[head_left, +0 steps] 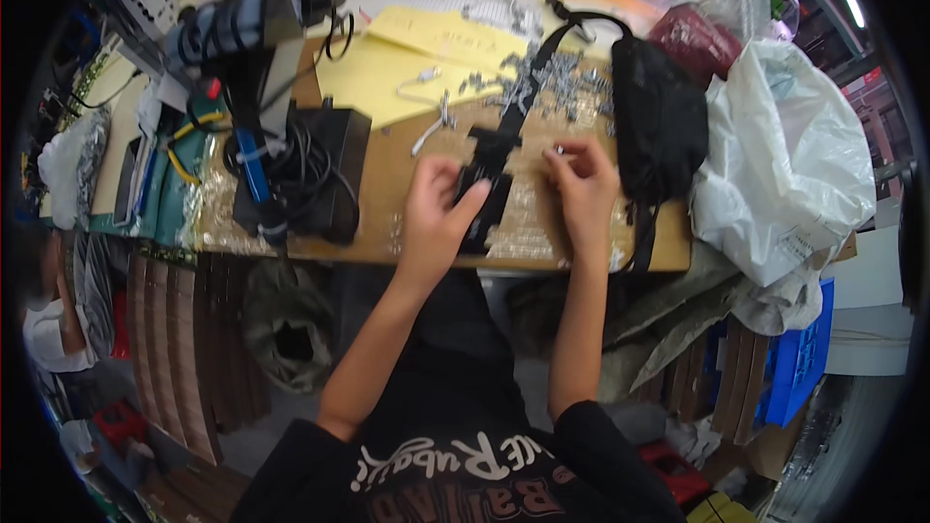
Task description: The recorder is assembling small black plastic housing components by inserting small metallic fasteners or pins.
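Note:
My left hand (438,208) is closed around the left side of a black block-like piece (491,196) near the table's front edge, its thumb lying across the top. A black strap (523,92) runs from behind that piece toward the far side. To the right, my right hand (587,189) pinches a small grey piece (559,150) between thumb and fingertips, apart from the black block. Beyond both hands lies a loose pile of small grey parts (557,82), partly under the strap. A short white cable (426,140) rests to the left of the pile.
A black pouch (661,116) lies right of my right hand, with a white plastic bag (785,165) beyond it. On the left stand a black box (334,169) with coiled cables and a clamped tool (228,29). Yellow paper (358,82) covers part of the table.

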### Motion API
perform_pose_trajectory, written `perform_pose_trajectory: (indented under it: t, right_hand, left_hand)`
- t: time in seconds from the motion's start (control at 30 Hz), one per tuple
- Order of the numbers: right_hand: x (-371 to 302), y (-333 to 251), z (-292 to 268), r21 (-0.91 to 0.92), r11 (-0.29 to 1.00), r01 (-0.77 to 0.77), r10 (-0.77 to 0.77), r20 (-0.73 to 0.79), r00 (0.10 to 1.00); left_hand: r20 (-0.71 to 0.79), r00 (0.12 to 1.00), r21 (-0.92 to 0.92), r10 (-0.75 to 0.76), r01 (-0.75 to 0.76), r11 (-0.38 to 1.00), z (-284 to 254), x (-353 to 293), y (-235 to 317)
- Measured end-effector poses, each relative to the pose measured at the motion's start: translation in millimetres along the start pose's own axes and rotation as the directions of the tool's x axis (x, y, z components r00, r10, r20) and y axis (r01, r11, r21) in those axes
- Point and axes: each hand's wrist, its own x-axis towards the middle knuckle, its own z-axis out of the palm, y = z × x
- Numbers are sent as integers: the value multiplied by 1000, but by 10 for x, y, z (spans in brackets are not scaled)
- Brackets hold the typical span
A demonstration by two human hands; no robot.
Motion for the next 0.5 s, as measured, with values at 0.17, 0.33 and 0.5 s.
perform_pose_trajectory:
  t: [0.17, 0.33, 0.5]
  right_hand:
    - [-238, -165, 20, 235, 964, -124, 109, 77, 991]
    - [-372, -164, 5, 415, 900, -133, 105, 89, 990]
    - [-410, -143, -57, 366, 911, -189, 100, 248, 963]
  left_hand:
    - [54, 998, -56, -33, 36, 998, 41, 40, -171]
    - [98, 994, 21, 39, -42, 999, -19, -55, -179]
    - [59, 998, -43, -37, 40, 998, -36, -72, -119]
